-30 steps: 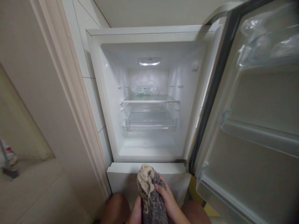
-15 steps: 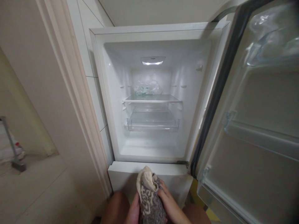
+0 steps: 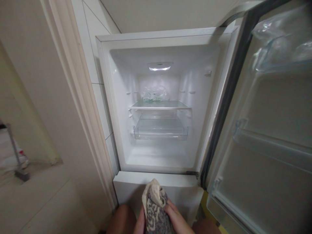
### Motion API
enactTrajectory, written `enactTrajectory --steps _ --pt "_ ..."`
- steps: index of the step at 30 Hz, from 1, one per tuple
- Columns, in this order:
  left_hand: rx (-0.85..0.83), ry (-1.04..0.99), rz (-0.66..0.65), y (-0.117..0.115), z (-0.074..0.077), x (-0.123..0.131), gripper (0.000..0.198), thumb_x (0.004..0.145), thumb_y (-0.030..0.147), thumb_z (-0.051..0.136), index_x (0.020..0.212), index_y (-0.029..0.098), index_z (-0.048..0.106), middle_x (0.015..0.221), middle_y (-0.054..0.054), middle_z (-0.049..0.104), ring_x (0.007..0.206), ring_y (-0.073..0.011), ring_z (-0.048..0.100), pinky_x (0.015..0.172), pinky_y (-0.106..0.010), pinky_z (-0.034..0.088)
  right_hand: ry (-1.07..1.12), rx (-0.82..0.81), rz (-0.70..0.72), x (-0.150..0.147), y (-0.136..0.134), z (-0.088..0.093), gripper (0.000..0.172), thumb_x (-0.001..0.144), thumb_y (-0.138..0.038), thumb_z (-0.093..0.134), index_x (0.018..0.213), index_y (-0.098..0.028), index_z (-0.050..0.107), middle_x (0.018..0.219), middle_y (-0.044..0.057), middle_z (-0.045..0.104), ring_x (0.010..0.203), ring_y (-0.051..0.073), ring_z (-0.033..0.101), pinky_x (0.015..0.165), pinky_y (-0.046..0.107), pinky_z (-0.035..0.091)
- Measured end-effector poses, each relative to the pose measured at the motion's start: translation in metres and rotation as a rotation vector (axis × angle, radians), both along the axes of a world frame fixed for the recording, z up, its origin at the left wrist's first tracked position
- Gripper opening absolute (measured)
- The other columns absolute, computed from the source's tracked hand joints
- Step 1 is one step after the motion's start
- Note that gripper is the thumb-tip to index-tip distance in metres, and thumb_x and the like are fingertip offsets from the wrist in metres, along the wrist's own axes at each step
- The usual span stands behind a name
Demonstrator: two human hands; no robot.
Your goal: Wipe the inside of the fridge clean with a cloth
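A bunched grey and cream patterned cloth [image 3: 156, 208] is held upright at the bottom centre, in front of the lower white drawer front. My left hand [image 3: 139, 222] presses on its left side, and my right hand [image 3: 174, 216] grips its right side with the fingers partly behind it. Beyond stands an open white refrigerator [image 3: 117, 130] with its inner light on. Crumpled clear plastic [image 3: 155, 94] lies on the glass shelf [image 3: 159, 104]. Below that shelf hangs a clear shallow tray [image 3: 161, 133].
The open fridge door [image 3: 273, 110] with clear racks fills the right side. A door frame [image 3: 73, 97] runs down the left. Behind it, a grey-handled tool [image 3: 21, 175] rests on the floor. My knees show at the bottom.
The view has tilted slightly, so the fridge appears a little lower. The cloth and both hands sit slightly lower in the picture, with the grip unchanged.
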State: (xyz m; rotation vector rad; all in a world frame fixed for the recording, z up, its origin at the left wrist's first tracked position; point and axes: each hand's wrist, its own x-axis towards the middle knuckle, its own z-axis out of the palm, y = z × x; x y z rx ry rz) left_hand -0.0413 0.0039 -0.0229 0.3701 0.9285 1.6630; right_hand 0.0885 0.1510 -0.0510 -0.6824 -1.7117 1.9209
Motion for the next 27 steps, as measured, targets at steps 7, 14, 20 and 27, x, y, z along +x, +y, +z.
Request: enactTrajectory --steps 7,14,20,27 --pt "0.032 -0.088 -0.021 0.032 -0.015 -0.003 0.082 0.074 0.074 0.067 0.141 0.026 0.068 0.128 -0.008 0.08 0.15 -0.038 0.051 0.127 -0.049 0.042 0.029 -0.025 -0.033 0.0 0.001 -0.002 0.048 0.082 -0.058 0.066 0.118 -0.03 0.08 0.142 0.006 0.072 0.142 0.035 0.055 0.129 0.051 0.029" --pt "0.097 -0.296 -0.158 0.049 -0.01 0.009 0.093 0.068 0.08 0.076 0.144 0.029 0.065 0.136 -0.009 0.076 0.145 -0.0402 0.057 0.127 -0.055 0.037 0.034 -0.095 0.007 -0.001 -0.012 0.019 0.05 0.081 -0.07 0.064 0.107 -0.032 0.084 0.133 0.005 0.077 0.14 0.036 0.058 0.132 0.054 0.022" --pt "0.145 -0.305 -0.199 0.036 0.002 0.014 0.085 0.073 0.077 0.075 0.143 0.031 0.065 0.134 -0.009 0.077 0.138 -0.0399 0.062 0.122 -0.053 0.044 0.052 -0.148 0.039 -0.004 -0.013 0.021 0.056 0.081 -0.069 0.066 0.111 -0.025 0.083 0.131 0.009 0.078 0.138 0.035 0.06 0.131 0.052 0.025" --pt "0.108 -0.277 -0.163 0.037 0.0 0.014 0.077 0.071 0.066 0.083 0.138 0.031 0.069 0.122 -0.009 0.081 0.13 -0.0396 0.067 0.116 -0.049 0.05 0.105 -0.282 0.035 -0.01 -0.013 0.003 0.063 0.073 -0.069 0.076 0.113 -0.021 0.082 0.12 0.011 0.082 0.137 0.036 0.061 0.127 0.052 0.033"
